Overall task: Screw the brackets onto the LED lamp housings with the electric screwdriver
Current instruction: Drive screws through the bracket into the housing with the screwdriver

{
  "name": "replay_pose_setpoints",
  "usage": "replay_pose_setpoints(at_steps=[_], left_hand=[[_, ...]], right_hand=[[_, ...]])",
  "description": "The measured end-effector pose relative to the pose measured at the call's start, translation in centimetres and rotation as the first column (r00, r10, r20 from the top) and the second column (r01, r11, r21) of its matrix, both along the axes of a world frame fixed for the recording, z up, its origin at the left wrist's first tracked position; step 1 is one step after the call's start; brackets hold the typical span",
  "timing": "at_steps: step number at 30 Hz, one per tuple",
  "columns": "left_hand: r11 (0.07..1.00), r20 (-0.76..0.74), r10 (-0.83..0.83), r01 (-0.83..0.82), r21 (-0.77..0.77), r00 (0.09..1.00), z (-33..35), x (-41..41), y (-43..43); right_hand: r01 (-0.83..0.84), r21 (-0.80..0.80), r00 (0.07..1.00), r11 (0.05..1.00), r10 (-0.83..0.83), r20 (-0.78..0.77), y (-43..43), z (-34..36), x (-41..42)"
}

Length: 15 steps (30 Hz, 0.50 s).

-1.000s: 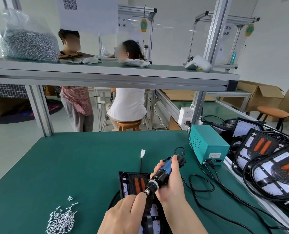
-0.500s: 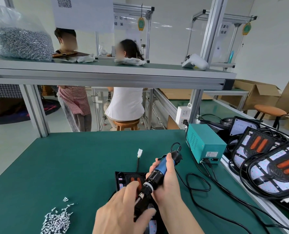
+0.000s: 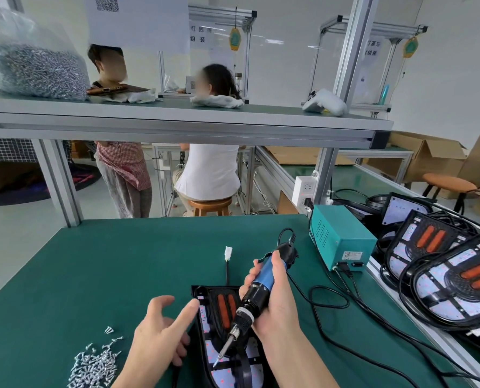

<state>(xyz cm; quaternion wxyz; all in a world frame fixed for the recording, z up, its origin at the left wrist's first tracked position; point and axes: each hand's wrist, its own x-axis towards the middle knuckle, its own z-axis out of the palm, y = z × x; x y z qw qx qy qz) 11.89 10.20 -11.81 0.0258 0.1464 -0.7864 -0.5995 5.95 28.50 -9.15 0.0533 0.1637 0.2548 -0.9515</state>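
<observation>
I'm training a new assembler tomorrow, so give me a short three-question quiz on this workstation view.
1. True or false: the left hand grips the electric screwdriver.
2. Multiple choice: the pile of loose screws lies A) left of the lamp housing under the screwdriver bit, B) right of it, C) on top of it.
3. Fill in: the stacked lamp housings lie on the worker's ___ side.

Key: 1 false, the right hand grips it and the left hand is open; 2 A; 3 right.
</observation>
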Motion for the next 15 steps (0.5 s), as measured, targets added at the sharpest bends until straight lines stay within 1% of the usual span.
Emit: replay_pose_setpoints(at_steps=[2,6,9,12,15], left_hand=[[0.998,-0.002,-0.063,0.063,-0.015,0.998,-0.1,-0.1,0.3],[0.987,-0.023,-0.156,0.156,0.024,0.988,-0.5,0.0,1.0],[0.983,-0.089,-0.184,0.184,-0.015,0.979,-0.2,0.5,1.4],[0.978,-0.107,-0.198,0.19,-0.081,0.974,-0.2,0.7,1.9],[0.981,-0.136,-0.191,0.182,-0.072,0.972,-0.2,0.7,2.2]], right_hand=[[-0.015,0.018,1.0,1.0,0.016,-0.006,-0.1,0.0,0.0],[-0.052,0.033,0.998,0.998,0.053,-0.023,-0.2,0.1,0.0],[-0.074,0.026,0.996,0.997,0.075,-0.045,-0.4,0.2,0.0],[-0.09,0.02,0.995,0.996,0.091,-0.051,-0.5,0.2,0.2],[-0.09,0.017,0.994,0.996,0.091,-0.058,-0.6,0.3,0.1]])
